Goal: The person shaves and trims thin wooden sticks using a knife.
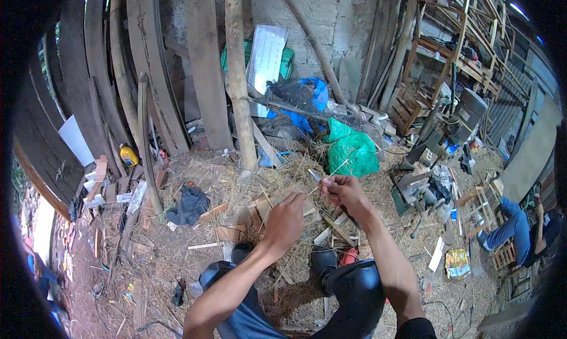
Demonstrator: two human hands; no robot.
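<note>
Near the centre, my left hand (284,222) is closed, its back to the camera, with a thin pale strip running from its fingers toward the other hand. My right hand (345,196) is closed beside it, slightly higher and to the right. A small light-coloured blade-like tool (314,175) sticks out of its fingertips to the upper left. The thin strip (317,187) passes close to this tool; whether they touch is unclear. Both hands are above the straw-covered ground, in front of my knees.
A green plastic bag (353,153) lies ahead, beyond a wooden post (237,79). Dark cloth (189,205) and a yellow bottle (128,155) are on the left. A red object (349,256) lies between my legs. Another person (520,229) sits at the far right.
</note>
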